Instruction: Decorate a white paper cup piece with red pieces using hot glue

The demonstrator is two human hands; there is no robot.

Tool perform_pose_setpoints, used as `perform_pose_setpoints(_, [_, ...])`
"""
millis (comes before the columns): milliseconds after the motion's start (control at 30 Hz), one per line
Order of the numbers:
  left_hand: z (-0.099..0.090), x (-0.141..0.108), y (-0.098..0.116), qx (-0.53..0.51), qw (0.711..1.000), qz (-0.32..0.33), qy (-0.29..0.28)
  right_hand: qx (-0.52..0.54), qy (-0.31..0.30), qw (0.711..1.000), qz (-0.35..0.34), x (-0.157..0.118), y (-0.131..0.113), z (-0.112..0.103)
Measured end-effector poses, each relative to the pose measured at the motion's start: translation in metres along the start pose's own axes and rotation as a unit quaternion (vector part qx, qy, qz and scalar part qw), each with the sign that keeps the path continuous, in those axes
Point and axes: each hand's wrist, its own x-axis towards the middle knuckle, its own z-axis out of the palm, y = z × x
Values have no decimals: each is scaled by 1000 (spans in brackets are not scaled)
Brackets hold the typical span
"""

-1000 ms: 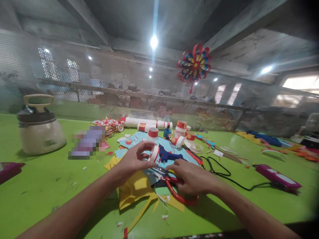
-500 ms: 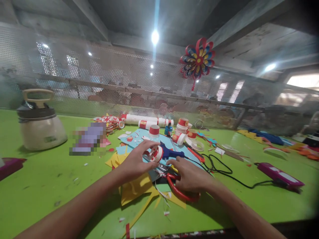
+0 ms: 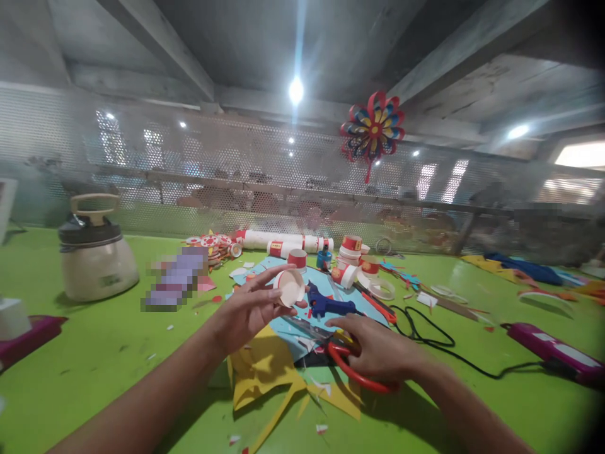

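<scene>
Between the thumb and fingers of my left hand (image 3: 248,309) is a small paper cup (image 3: 290,288), its pale hollow inside turned toward me. My right hand (image 3: 378,350) is closed on a pair of scissors (image 3: 340,362) with red handles; the blades point left, below the cup. Just beyond the scissors a blue glue gun (image 3: 328,304) lies on light blue paper. Yellow paper (image 3: 259,372), cut into pointed shapes, lies under and in front of my hands.
White and red paper tubes (image 3: 274,240) and several cups (image 3: 350,249) stand at the back. A cream kettle (image 3: 97,265) is on the left, a purple power strip (image 3: 555,350) on the right, its black cord crossing the green table. A paper flower (image 3: 374,129) hangs above.
My left hand has turned the cup: its red-spotted end faced me before, and now its hollow inside does. My right hand keeps the scissors. The whole view has shifted slightly.
</scene>
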Motion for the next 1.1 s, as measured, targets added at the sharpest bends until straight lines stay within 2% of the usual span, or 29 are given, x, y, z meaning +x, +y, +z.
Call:
perform_pose_setpoints(133, [-4,0,3,-26,1000,2,-5,17,2,1000,20,5,3,1])
perform_pose_setpoints(267, [-7,1,6,-26,1000,1,8,47,7,998,27,4,-3,-7])
perform_pose_setpoints(433, [-7,-1,10,-12,1000,1,17,139,-12,990,37,-16,-10,-28])
perform_pose_setpoints(533, [-9,-1,9,-10,1000,4,4,194,5,981,22,-34,-13,-34])
perform_pose_setpoints(667, [-15,2,6,-6,1000,16,-17,301,55,952,31,-56,-23,-24])
perform_pose_setpoints(767, [-16,3,4,5,1000,10,-28,271,64,959,54,-67,-36,-12])
perform_pose_setpoints(933, [-13,2,3,51,998,9,-38,165,81,981,59,-72,-52,2])
perform_pose_setpoints(1100, [-12,2,1,108,993,13,-42,183,87,979,21,-73,-53,12])
